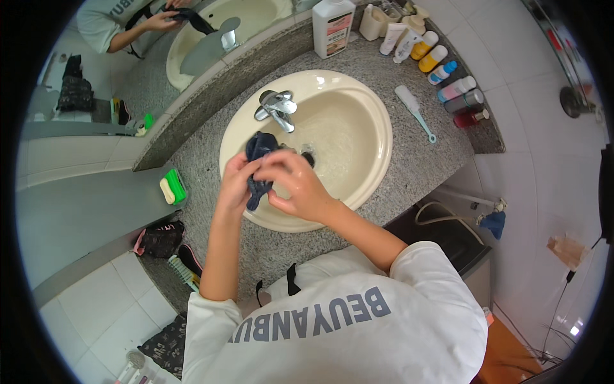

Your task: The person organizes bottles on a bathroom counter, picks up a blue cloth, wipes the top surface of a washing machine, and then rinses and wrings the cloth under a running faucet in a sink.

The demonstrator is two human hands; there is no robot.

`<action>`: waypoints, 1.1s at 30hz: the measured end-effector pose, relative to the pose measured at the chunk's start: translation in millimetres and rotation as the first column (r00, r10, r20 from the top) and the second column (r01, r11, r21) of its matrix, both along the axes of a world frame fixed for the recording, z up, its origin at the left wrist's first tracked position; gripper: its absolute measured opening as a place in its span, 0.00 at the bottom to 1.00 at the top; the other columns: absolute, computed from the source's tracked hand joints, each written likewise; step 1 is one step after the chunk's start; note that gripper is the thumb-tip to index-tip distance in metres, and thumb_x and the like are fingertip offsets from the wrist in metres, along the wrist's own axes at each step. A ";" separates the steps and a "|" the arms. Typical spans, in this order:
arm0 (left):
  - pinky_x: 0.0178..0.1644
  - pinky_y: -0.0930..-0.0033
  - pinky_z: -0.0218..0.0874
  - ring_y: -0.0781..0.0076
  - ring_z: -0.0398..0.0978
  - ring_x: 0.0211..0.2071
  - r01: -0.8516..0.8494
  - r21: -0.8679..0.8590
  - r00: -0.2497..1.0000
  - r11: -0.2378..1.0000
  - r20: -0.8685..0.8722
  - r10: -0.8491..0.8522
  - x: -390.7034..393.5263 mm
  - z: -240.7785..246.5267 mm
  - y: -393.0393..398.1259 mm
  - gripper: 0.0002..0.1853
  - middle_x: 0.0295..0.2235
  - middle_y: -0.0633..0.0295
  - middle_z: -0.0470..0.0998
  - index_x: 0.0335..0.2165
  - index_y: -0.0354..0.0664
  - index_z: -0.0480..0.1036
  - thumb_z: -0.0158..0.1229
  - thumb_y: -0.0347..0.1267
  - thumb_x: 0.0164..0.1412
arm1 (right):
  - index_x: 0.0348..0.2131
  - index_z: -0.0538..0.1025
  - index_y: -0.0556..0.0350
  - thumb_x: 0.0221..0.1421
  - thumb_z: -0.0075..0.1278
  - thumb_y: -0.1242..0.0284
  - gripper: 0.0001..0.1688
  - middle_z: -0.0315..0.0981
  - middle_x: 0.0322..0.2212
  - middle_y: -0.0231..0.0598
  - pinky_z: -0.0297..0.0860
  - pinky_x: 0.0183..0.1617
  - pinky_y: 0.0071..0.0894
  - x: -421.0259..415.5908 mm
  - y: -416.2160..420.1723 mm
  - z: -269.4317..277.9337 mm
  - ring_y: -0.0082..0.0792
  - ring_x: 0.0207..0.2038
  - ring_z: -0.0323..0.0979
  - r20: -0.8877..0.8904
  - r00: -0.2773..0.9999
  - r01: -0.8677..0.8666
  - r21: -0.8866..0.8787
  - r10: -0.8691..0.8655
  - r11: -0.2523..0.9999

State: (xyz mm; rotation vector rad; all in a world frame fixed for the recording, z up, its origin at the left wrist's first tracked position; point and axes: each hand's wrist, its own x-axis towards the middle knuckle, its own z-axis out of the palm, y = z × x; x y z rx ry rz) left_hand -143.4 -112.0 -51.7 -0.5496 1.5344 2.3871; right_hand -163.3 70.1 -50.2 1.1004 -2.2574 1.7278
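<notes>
My left hand [234, 180] is closed around a small wet dark-blue cloth item [260, 144], above the left side of the cream oval washbasin [379, 180]. A narrow end of the cloth hangs below the fingers, near the basin's rim. My right hand [300, 185] comes in from the right, its blurred fingertips overlapping the cloth and my left thumb. Its thumb is apart from the fingers, by the cloth's edge; whether it pinches the fabric is hidden. Behind the cloth stands the chrome faucet [277, 108]. Shallow water [343, 134] ripples in the bowl around the dark drain [308, 158].
A pale-handled brush [416, 115] lies right of the basin on the granite counter [417, 161]. Several bottles [433, 58] and a large white jug [333, 31] line the back. At left are a soap bar on a green holder [173, 187], a dark pouch [160, 240] and a comb [182, 271].
</notes>
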 end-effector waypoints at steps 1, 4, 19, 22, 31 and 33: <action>0.39 0.75 0.69 0.78 0.77 0.34 -0.030 -0.096 0.999 0.995 -0.016 0.028 -0.7 13.4 2.5 0.09 0.34 0.62 0.79 0.40 0.33 0.74 0.56 0.23 0.59 | 0.49 0.69 0.52 0.36 0.62 0.73 0.36 0.66 0.48 0.43 0.62 0.56 0.48 -1.3 2.0 1.5 0.49 0.51 0.65 0.083 0.991 0.116 -0.096 -0.108 0.989; 0.43 0.75 0.67 0.80 0.75 0.35 0.030 -0.260 0.989 0.965 -0.131 -0.066 -4.6 42.4 6.6 0.09 0.35 0.63 0.80 0.39 0.33 0.75 0.59 0.23 0.58 | 0.61 0.57 0.50 0.32 0.68 0.68 0.57 0.58 0.58 0.46 0.54 0.64 0.48 -17.6 6.7 -12.7 0.53 0.61 0.56 0.164 0.986 0.049 -0.050 -0.040 0.998; 0.41 0.76 0.66 0.80 0.75 0.35 -0.321 -0.609 0.938 0.725 -0.310 0.155 47.3 -37.2 -79.4 0.10 0.34 0.68 0.80 0.37 0.40 0.76 0.61 0.20 0.55 | 0.45 0.69 0.59 0.43 0.45 0.89 0.26 0.73 0.36 0.44 0.67 0.48 0.30 -42.6 -1.9 -55.2 0.38 0.43 0.73 0.450 0.887 0.206 -0.191 -0.101 0.960; 0.40 0.69 0.70 0.70 0.79 0.34 -0.137 -0.840 0.990 0.524 -0.136 0.041 46.4 -93.4 -36.3 0.19 0.37 0.57 0.80 0.43 0.30 0.73 0.64 0.20 0.50 | 0.44 0.68 0.58 0.39 0.39 0.92 0.29 0.72 0.37 0.43 0.66 0.50 0.29 -39.0 -9.7 -45.0 0.37 0.43 0.71 0.467 0.880 0.207 -0.206 -0.090 0.957; 0.49 0.63 0.66 0.62 0.74 0.46 -0.224 -0.533 0.957 0.816 -0.280 0.080 -7.1 -94.0 58.4 0.37 0.46 0.54 0.75 0.51 0.36 0.68 0.68 0.20 0.36 | 0.45 0.68 0.59 0.35 0.32 0.92 0.33 0.69 0.40 0.38 0.66 0.52 0.29 -23.5 -12.7 -4.5 0.32 0.44 0.69 0.755 0.634 0.321 -0.451 0.165 0.833; 0.43 0.63 0.68 0.60 0.77 0.39 -0.215 -0.664 0.948 0.716 -0.318 -0.010 -4.9 -81.6 49.4 0.26 0.41 0.54 0.77 0.41 0.35 0.73 0.67 0.19 0.38 | 0.46 0.67 0.59 0.35 0.33 0.92 0.34 0.68 0.43 0.38 0.65 0.54 0.30 -30.4 7.9 -4.7 0.33 0.48 0.68 0.772 0.568 0.324 -0.529 0.285 0.785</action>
